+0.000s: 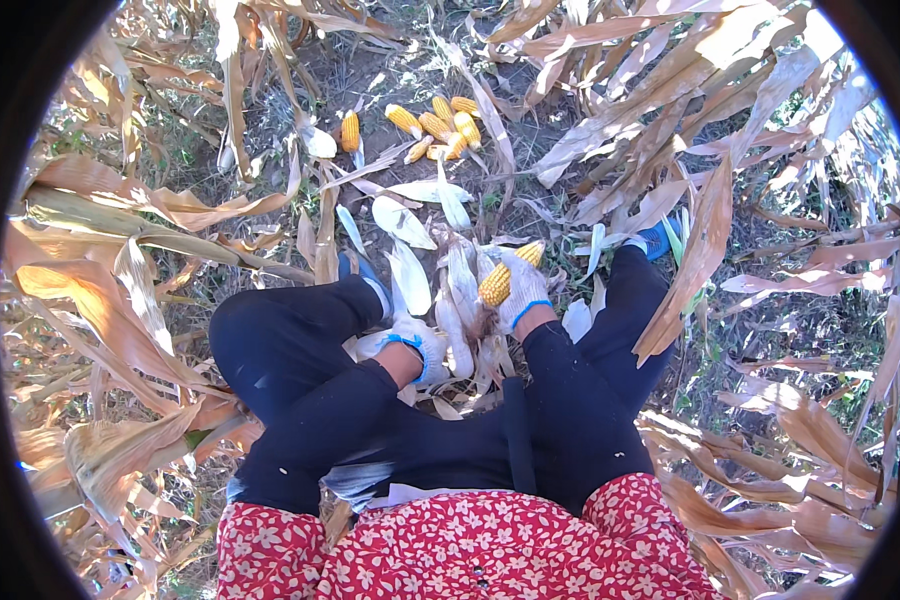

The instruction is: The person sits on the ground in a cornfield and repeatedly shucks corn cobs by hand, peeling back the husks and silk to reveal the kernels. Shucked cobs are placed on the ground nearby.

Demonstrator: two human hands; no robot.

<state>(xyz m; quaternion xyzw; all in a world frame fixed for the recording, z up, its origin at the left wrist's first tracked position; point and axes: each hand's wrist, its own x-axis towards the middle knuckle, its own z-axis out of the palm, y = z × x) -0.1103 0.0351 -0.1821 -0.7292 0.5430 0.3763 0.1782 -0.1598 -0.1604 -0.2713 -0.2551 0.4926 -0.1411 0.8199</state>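
Observation:
Both my hands wear white knit gloves with blue cuffs. My right hand point(523, 290) is closed around a husked yellow corn cob point(510, 274), which points up and to the right. My left hand point(422, 345) is low among the pale corn husks point(410, 280) between my legs. Its fingers blend into the white husks, so I cannot make out their shape or whether they hold any. Farther ahead on the ground lies a loose pile of husked corn cobs point(437, 126), with one single cob point(350, 131) to its left.
Dry corn stalks and leaves point(120, 200) crowd the left side, and more dry leaves point(670, 90) lean in at the right. One long brown leaf point(692, 265) hangs across my right knee. My bent legs point(290, 335) frame the husks.

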